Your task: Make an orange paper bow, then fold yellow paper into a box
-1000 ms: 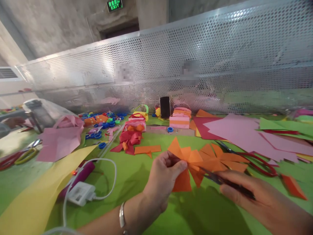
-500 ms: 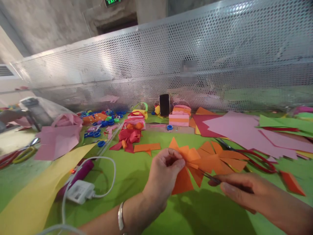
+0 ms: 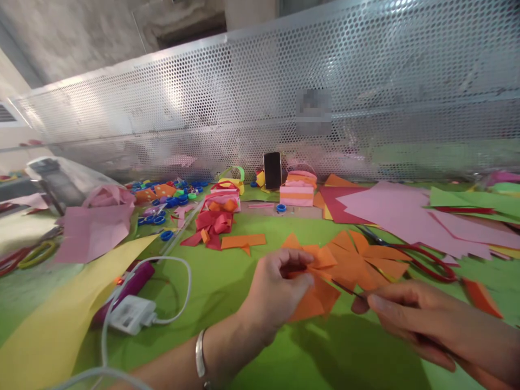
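My left hand (image 3: 276,298), a silver bangle on its wrist, pinches a folded orange paper piece (image 3: 319,257) with bow-like loops and pointed tails. In my right hand (image 3: 410,314) is a thin dark pair of tweezers (image 3: 347,290), its tip against the edge of the orange paper. Part of the fold is hidden behind my left fingers. Just beyond lies an orange paper flower (image 3: 353,260) with broad petals.
Red-handled scissors (image 3: 434,265) lie at right before pink paper sheets (image 3: 390,216). Small paper baskets (image 3: 296,195) and a phone (image 3: 272,170) stand at the back by a perforated metal panel (image 3: 244,97). At left are a white charger (image 3: 133,314) with cable and yellow paper (image 3: 69,309).
My left hand has shifted slightly right and the orange piece has turned in it. The tweezers' prongs, visibly apart before, now look like one thin line.
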`<state>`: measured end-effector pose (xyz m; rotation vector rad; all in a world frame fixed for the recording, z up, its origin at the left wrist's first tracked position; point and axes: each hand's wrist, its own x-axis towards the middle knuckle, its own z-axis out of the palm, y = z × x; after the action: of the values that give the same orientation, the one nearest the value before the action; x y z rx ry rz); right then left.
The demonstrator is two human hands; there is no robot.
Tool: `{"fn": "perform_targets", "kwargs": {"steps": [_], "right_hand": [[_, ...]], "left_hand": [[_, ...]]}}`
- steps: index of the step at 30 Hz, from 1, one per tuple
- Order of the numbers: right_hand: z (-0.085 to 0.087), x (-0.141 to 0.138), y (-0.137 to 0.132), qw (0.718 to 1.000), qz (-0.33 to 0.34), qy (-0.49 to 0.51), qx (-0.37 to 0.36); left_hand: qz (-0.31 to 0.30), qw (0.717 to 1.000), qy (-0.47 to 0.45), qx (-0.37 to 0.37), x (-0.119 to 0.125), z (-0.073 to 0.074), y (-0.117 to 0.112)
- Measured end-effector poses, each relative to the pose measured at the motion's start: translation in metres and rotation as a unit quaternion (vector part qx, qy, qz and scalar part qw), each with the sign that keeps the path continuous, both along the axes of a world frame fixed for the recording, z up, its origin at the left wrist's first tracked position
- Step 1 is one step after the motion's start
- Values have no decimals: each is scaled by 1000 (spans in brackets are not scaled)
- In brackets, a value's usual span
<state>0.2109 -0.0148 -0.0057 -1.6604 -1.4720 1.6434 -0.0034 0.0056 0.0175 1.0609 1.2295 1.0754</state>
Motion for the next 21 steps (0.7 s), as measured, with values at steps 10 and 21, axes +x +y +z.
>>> {"fn": "perform_targets", "kwargs": {"steps": [10,21], "right_hand": [[4,-1,-2,999,-4,10,-37],[-7,0,-1,999,-11,14,-44]], "left_hand": [[-10,996,74,38,1,0,0],[-1,998,50,26,2,-1,-2]]}}
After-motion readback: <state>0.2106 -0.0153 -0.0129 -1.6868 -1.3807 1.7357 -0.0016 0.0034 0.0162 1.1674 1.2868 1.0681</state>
